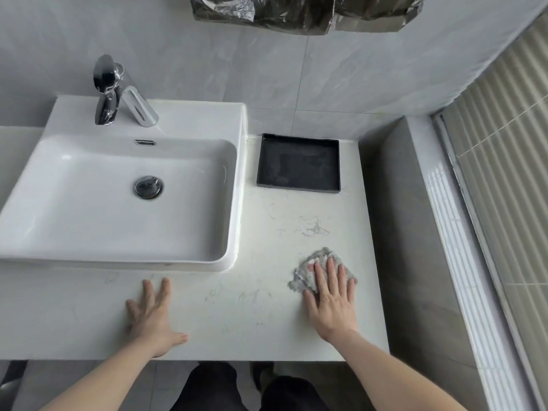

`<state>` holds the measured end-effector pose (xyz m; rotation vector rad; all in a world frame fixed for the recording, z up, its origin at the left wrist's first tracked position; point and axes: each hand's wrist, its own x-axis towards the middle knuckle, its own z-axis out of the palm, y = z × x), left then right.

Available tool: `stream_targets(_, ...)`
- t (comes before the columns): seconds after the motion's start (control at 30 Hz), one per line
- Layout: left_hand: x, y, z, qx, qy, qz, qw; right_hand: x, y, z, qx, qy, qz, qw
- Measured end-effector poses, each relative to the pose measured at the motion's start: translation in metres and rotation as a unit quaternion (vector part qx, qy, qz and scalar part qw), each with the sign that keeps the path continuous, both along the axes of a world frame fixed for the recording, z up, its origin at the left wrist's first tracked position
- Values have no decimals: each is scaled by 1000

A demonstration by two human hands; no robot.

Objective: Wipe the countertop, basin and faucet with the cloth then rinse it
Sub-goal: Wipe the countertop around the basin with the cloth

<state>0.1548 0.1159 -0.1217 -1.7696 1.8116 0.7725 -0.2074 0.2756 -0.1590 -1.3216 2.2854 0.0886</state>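
Right hand (330, 304) flat on nubby cloth (321, 269).

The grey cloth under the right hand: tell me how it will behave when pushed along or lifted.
The cloth is bunched and fuzzy under the flat right hand, so it is probably soft and floppy and would sag when lifted. It looks light. Pushed across the smooth countertop, it would likely slide and crumple rather than roll.
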Motion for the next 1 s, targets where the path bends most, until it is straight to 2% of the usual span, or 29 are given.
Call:
stream_targets(0.07, 0, 0, 0, 1, 0, -3, 1000, -32, 17, 0, 10, 16, -55, 998)
stream_targets(0.17, 0, 1, 1, -2, 4, -4, 1000, -53, 25, 2, 23, 20, -74, 997)
stream_targets(0.33, -1, 1, 0, -1, 0, -3, 1000, -25, -16, -1, 25, -8, -125, 992)
stream_targets(0.47, -2, 0, 1, -2, -5, -7, 1000, 31, -56, 5, 1, -43, -24, 999)
stream_targets(0.6, -1, 0, 0, 1, -3, -10, 1000, 91, -52, 9, -8, -72, 100, 992)
stream_targets(0.73, 0, 1, 0, -1, 0, -12, 1000, 82, -16, 6, -23, -59, 147, 987)
stream_targets(0.8, 0, 1, 1, -3, 3, -10, 1000, 58, 3, 5, -16, -36, 121, 992)
stream_targets(1.0, 0, 2, 3, -10, 9, -7, 1000, -29, 61, 0, 12, 18, -82, 996)
